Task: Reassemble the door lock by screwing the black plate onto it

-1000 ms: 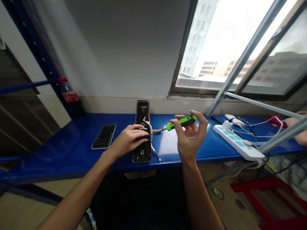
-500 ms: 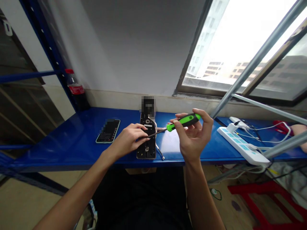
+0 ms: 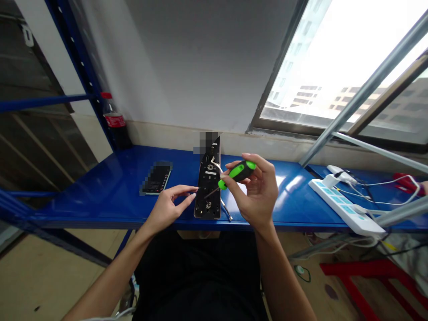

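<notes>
In my right hand [image 3: 256, 191] is a green-and-black screwdriver [image 3: 237, 173], gripped by its handle. Its thin shaft slants down to the left, over the lower half of a long black device panel [image 3: 209, 183]. My left hand [image 3: 174, 203] is at the panel's left edge, thumb and index fingertips close together in a pinch. Whatever may be between them is too small to make out. Round metal fittings and small holes show on the panel. A short cable [image 3: 226, 209] with a connector end lies along its right side. The panel's far end is blurred out.
A phone [image 3: 157, 178] lies on the blue table [image 3: 113, 187] to the left. Behind it stands a cola bottle [image 3: 114, 120]. On the right are a white power strip [image 3: 346, 207] with plugged cables and a slanting metal pole [image 3: 361, 84]. A red stool [image 3: 357, 278] is below.
My left hand has moved off the screwdriver's shaft to the panel's left edge. My right hand has brought the screwdriver left and its tip lower over the panel. The view has shifted slightly.
</notes>
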Tool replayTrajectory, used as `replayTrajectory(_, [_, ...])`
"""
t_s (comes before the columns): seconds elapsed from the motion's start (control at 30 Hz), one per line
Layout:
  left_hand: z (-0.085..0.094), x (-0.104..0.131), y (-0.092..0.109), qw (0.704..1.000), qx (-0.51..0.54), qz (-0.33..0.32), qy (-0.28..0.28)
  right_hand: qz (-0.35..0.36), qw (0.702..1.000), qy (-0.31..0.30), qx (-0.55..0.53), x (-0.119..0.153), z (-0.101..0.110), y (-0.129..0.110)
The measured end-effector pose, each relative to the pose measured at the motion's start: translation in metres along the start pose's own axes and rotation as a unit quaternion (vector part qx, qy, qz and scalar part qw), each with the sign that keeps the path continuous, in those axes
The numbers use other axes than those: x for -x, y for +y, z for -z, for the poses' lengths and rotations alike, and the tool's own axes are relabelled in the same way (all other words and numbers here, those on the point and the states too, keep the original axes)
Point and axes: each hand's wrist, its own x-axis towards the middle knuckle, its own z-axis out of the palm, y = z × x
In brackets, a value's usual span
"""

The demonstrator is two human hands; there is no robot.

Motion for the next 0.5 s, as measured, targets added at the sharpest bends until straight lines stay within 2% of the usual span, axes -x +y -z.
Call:
replayTrajectory(0.03, [-0.001,0.005,-0.004,0.999,0.031,0.038,-0.006,-0.004,1.000,-0.018,-0.004,0.002,-0.001,0.001])
replayTrajectory(0.1, [-0.002,0.013,-0.011,0.996,0.042,0.072,-0.020,-0.015,0.999,-0.051,-0.008,0.006,-0.004,0.001])
replayTrajectory(0.33, [0.000,0.019,-0.011,0.997,0.010,0.049,-0.053,-0.004,0.996,-0.093,0.009,0.014,-0.015,-0.002])
replayTrajectory(0.5, [0.001,0.020,-0.010,0.994,0.042,0.074,-0.061,0.019,0.992,-0.115,0.040,0.014,-0.018,0.002])
